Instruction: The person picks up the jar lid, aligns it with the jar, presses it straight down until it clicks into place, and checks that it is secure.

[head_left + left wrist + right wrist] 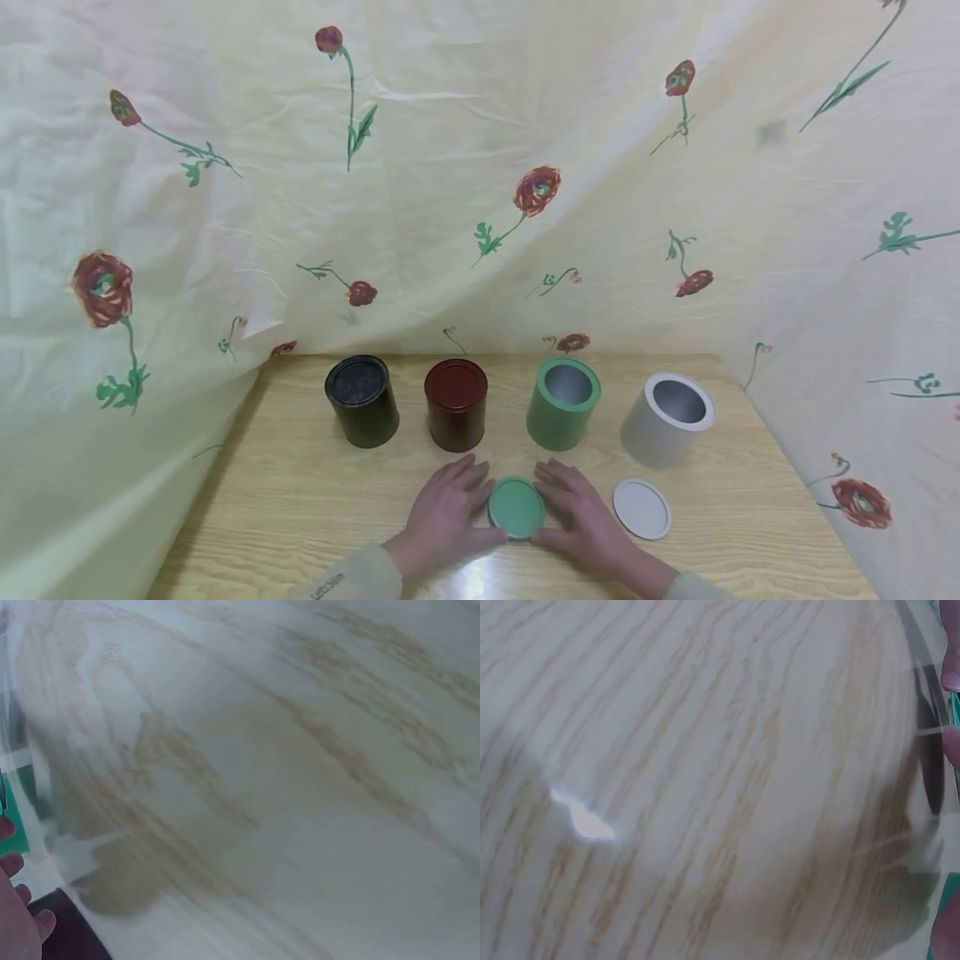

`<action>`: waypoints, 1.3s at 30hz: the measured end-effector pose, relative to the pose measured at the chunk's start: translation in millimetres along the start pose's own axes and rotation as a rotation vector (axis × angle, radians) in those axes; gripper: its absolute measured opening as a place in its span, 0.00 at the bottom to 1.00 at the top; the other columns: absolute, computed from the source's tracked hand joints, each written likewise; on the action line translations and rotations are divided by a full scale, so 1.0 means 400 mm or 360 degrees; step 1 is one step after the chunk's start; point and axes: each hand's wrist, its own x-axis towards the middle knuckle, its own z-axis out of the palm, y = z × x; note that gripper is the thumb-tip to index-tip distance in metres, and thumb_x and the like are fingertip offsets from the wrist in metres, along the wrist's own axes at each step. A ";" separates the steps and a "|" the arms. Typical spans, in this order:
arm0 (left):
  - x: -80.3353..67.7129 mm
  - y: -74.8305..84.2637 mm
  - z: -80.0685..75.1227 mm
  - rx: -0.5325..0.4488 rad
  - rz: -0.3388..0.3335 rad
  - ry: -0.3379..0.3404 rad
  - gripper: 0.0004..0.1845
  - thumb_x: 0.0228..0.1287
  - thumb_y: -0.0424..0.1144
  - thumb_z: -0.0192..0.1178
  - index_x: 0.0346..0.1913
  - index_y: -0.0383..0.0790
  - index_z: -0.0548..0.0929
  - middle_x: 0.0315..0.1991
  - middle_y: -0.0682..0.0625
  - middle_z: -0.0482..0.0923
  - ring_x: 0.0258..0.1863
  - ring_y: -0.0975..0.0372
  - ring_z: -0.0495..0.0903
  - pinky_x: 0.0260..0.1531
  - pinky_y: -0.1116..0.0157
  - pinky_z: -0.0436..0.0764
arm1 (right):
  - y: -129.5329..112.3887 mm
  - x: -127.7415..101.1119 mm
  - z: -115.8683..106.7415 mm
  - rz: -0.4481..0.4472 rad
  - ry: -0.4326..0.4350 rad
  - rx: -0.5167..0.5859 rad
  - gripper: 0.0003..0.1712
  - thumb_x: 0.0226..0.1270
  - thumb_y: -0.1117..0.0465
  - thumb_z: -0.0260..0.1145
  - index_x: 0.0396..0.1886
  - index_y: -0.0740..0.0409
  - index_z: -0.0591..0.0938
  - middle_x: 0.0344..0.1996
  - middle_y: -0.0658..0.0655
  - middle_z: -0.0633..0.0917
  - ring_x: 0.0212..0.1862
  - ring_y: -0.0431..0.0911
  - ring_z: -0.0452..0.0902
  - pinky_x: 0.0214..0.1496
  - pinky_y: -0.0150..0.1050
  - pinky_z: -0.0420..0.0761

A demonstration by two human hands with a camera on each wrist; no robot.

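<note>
A round green lid sits between two hands in the head view. My left hand holds its left edge, index finger at the upper side and thumb at the lower. On the opposite edge my right hand grips it the same way, thumb low and fingers high. Behind the hands stands the green can, its top uncovered and its grey inside showing. Only parts of the hands enter the wrist views: left fingers at the left border, right fingers at the right border, with bits of green beside them.
A black can and a dark red can, both lidded, stand at the back left. The white can to the right is uncovered, with a white lid lying before it. Flowered cloth surrounds the wooden table.
</note>
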 end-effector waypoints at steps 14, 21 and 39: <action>0.011 0.008 -0.101 0.0238 0.0179 0.0210 0.40 0.60 0.73 0.69 0.63 0.46 0.88 0.70 0.46 0.80 0.73 0.49 0.75 0.69 0.48 0.79 | -0.038 0.054 -0.058 -0.0181 0.0191 0.0012 0.42 0.42 0.53 0.89 0.60 0.63 0.87 0.69 0.65 0.80 0.69 0.69 0.73 0.82 0.28 0.45; 0.026 0.011 -0.163 0.0339 0.0215 0.0254 0.41 0.61 0.76 0.65 0.64 0.49 0.88 0.71 0.47 0.80 0.74 0.49 0.74 0.69 0.48 0.79 | -0.067 0.082 -0.104 -0.0187 0.0205 0.0006 0.41 0.47 0.52 0.87 0.63 0.62 0.86 0.71 0.63 0.79 0.72 0.67 0.70 0.82 0.32 0.47; 0.081 0.015 -0.280 0.0303 0.0284 0.0375 0.39 0.57 0.73 0.72 0.61 0.47 0.90 0.70 0.46 0.80 0.74 0.47 0.75 0.70 0.46 0.77 | -0.088 0.160 -0.197 -0.0373 0.0303 0.0024 0.42 0.50 0.52 0.86 0.64 0.65 0.85 0.71 0.66 0.78 0.77 0.61 0.67 0.85 0.37 0.52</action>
